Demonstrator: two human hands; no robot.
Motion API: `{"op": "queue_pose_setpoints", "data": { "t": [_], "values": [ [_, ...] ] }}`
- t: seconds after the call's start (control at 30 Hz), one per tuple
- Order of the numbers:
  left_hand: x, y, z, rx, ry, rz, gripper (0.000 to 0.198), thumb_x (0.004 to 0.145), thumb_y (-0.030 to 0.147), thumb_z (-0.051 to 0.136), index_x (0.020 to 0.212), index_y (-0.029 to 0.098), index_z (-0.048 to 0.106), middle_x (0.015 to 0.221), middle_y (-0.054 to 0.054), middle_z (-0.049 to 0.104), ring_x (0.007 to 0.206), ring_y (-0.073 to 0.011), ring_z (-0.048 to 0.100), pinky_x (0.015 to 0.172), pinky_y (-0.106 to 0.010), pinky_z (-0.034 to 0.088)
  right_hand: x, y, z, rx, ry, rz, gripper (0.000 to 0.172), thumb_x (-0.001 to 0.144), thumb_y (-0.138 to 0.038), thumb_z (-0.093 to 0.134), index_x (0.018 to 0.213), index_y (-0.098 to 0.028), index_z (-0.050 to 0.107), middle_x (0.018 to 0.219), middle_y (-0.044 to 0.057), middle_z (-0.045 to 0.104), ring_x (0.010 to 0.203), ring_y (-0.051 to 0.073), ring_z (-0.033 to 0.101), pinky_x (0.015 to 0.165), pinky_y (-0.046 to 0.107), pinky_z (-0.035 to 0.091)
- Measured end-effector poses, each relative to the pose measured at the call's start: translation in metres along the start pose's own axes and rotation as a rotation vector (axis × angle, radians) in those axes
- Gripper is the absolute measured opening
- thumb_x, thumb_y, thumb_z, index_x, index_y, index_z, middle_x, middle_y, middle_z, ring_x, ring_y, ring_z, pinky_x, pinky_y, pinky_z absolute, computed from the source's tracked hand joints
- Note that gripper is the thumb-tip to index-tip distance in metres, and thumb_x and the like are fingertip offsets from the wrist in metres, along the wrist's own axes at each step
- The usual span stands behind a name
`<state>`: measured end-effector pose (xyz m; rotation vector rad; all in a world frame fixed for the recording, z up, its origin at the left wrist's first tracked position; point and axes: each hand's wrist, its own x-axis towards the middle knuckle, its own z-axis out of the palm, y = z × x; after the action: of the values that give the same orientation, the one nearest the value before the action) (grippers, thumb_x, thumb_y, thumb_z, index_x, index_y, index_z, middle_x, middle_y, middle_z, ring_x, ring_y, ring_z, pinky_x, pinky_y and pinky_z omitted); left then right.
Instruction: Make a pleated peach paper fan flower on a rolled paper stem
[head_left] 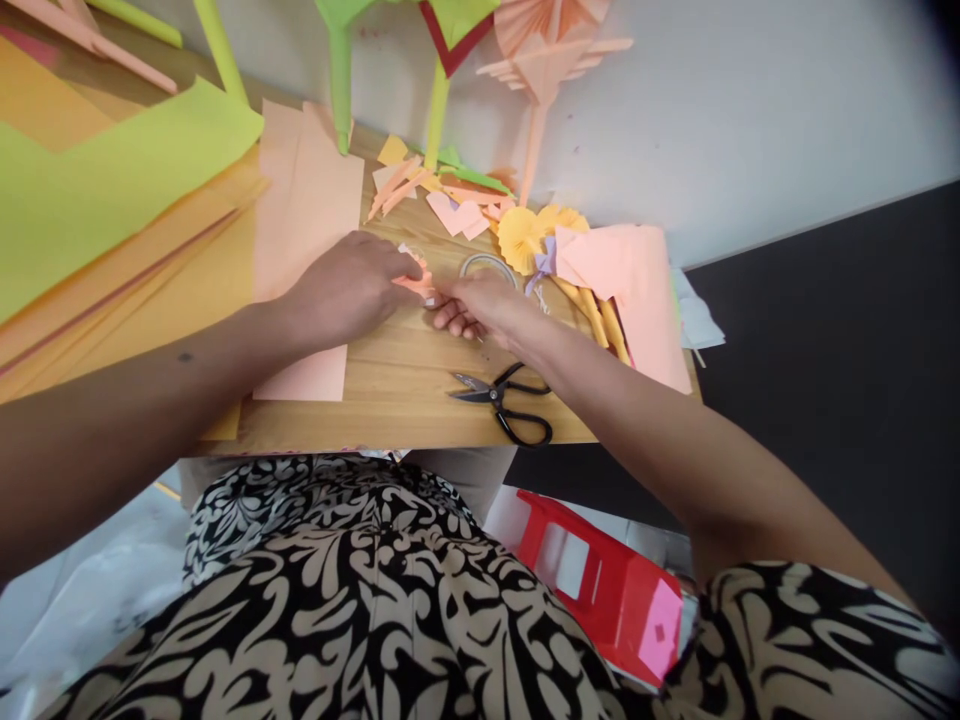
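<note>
Between my two hands is a small folded piece of peach paper (420,278), partly covered by fingers. My left hand (352,285) pinches it from the left. My right hand (484,305) closes on its right end with curled fingers. Just behind my right hand lies a roll of tape (489,262), seen as a pale ring. Black-handled scissors (495,393) rest on the wooden table (397,390) nearer to me, blades slightly apart and pointing left.
Large peach sheets (307,200) and yellow-green paper (150,190) cover the left side. Paper scraps (457,212) and yellow pleated fans (521,240) lie behind my hands. Paper flowers (536,70) on stems stand by the wall. Folded pink paper (637,280) lies right; a red box (592,570) sits below.
</note>
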<state>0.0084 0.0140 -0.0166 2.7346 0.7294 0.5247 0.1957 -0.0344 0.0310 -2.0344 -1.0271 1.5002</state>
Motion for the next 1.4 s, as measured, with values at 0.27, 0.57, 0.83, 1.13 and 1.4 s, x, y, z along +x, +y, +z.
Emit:
{"op": "queue_pose_setpoints", "data": {
  "t": [0.27,0.57,0.83,1.13,1.4],
  "values": [
    [-0.003,0.012,0.001,0.14,-0.022,0.09,0.038,0.105,0.022,0.035,0.098,0.018,0.073,0.136,-0.01,0.065,0.139,-0.0326,0.05,0.125,-0.058,0.024,0.002,-0.003,-0.008,0.024,-0.059,0.023,0.038,0.1,-0.024,0.059,0.063,-0.014,0.066,0.052,0.004,0.064,0.038,0.006,0.05,0.032,0.015,0.033],
    [-0.004,0.02,-0.004,0.188,-0.079,0.081,0.037,0.104,0.016,0.036,0.099,0.021,0.073,0.14,-0.008,0.062,0.147,-0.0308,0.043,0.129,-0.055,0.019,-0.009,-0.007,-0.026,0.145,-0.163,0.126,0.026,0.101,-0.026,0.058,0.081,-0.016,0.072,0.063,0.007,0.072,0.041,0.009,0.051,0.035,0.019,0.035],
    [-0.004,0.013,0.007,0.184,0.003,0.071,0.035,0.107,0.023,0.033,0.11,0.018,0.067,0.13,-0.006,0.065,0.138,-0.0278,0.052,0.127,-0.052,0.024,-0.042,-0.011,-0.057,0.132,0.111,-0.066,0.015,0.09,-0.023,0.074,0.078,-0.014,0.071,0.056,0.001,0.065,0.039,0.006,0.049,0.037,0.018,0.032],
    [-0.006,0.01,0.011,0.07,0.08,0.009,0.037,0.105,0.03,0.038,0.13,0.022,0.063,0.131,-0.006,0.067,0.136,-0.0273,0.052,0.124,-0.052,0.027,-0.025,0.022,-0.034,-0.226,0.119,-0.467,0.015,0.085,-0.014,0.071,0.099,-0.021,0.069,0.077,-0.002,0.069,0.062,0.01,0.06,0.057,0.022,0.046],
    [-0.006,0.007,0.014,0.113,0.103,0.005,0.041,0.108,0.034,0.031,0.126,0.02,0.065,0.128,-0.005,0.07,0.133,-0.0256,0.055,0.125,-0.05,0.029,-0.018,0.046,-0.017,-1.082,0.268,-0.771,0.046,0.092,-0.008,0.043,0.136,-0.019,0.055,0.109,0.011,0.075,0.102,0.027,0.068,0.08,0.035,0.051]
  ]
}}
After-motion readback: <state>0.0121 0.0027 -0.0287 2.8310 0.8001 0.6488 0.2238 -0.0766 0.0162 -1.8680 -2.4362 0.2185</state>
